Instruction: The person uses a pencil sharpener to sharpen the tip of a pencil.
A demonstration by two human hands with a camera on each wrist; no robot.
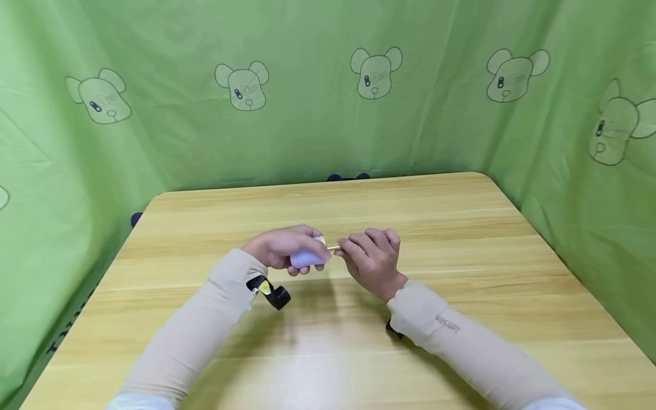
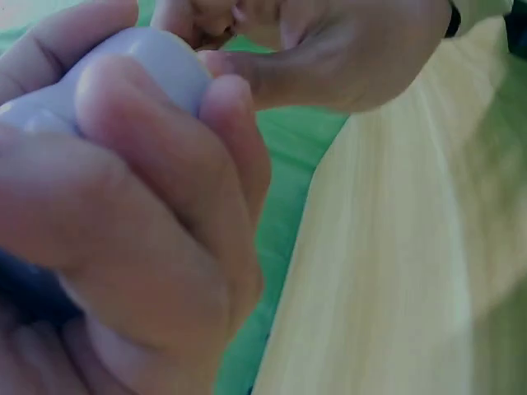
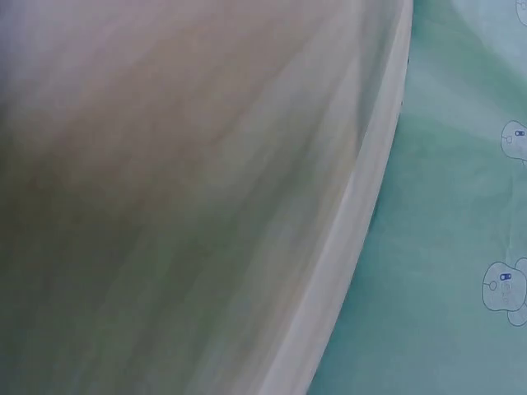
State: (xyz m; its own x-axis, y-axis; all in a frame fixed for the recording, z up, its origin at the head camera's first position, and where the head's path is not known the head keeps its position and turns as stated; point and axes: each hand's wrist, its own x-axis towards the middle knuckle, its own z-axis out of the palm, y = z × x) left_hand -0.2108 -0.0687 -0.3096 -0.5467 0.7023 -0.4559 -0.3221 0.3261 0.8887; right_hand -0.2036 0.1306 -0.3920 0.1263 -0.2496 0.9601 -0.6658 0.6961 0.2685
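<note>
Over the middle of the table, my left hand (image 1: 292,246) grips a smooth lavender object (image 1: 307,257) with a rounded body, its fingers curled round it. In the left wrist view the lavender object (image 2: 156,62) shows a pale edge at its far end, and much of it is hidden behind fingers. My right hand (image 1: 371,259) pinches a thin yellow stick (image 1: 334,247) like a pencil between thumb and curled fingers. The stick runs to the right end of the lavender object; whether it enters there cannot be told. The right wrist view shows no hand clearly.
The wooden table (image 1: 461,228) has rounded far corners. A green curtain (image 1: 307,136) printed with bear heads surrounds its back and sides. A black wrist camera (image 1: 277,296) hangs under the left sleeve. Both hands are lifted off the tabletop, with shadows below.
</note>
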